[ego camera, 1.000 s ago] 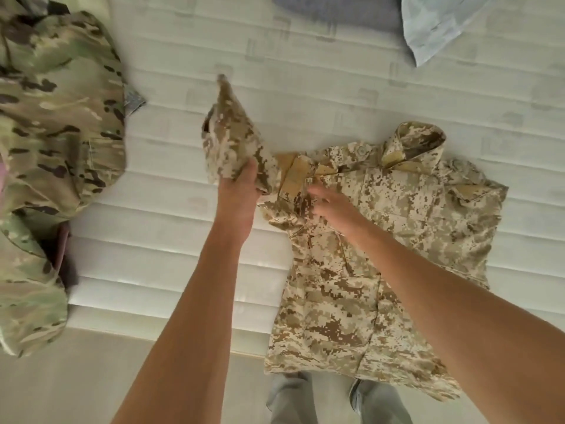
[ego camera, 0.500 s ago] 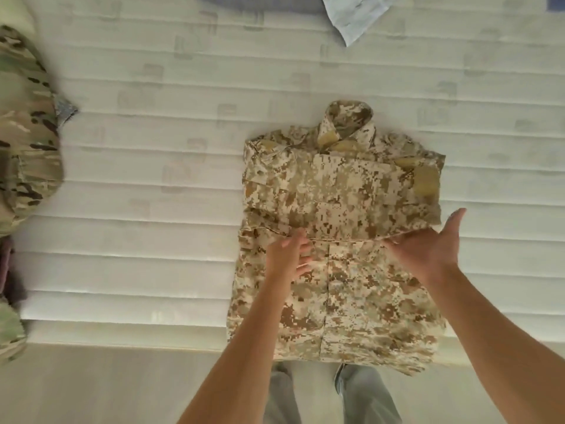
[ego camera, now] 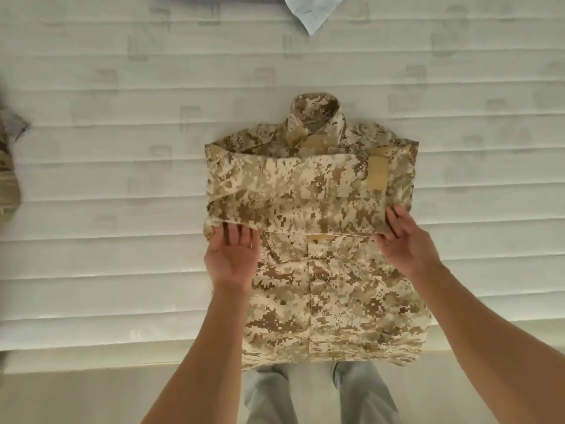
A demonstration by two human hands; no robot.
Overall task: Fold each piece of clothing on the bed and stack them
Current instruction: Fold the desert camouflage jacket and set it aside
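A desert-camouflage jacket lies flat on the white quilted bed, collar pointing away from the person, its hem hanging slightly over the near edge of the mattress. Both sleeves are folded across the chest, forming a broad horizontal band whose lower edge runs just beyond the fingertips of both hands. A tan rectangular patch sits on the folded sleeve, beyond and slightly inward of the right hand's fingers. The button placket runs down the jacket's middle, between the two hands.

The left hand lies palm down on the jacket's left side, fingers straight and slightly spread, their tips tucked just under the lower edge of the sleeve band. The right hand rests on the opposite side, fingers extended and a little apart, the tips touching the band's lower right corner; whether they press on top or slip beneath cannot be told. Neither hand curls round the cloth. Both forearms reach in from the near side.

Beyond the fingers, at the far edge of the bed, a pale blue garment shows a corner. Far to the left of the left hand, a green camouflage garment lies at the frame's edge.
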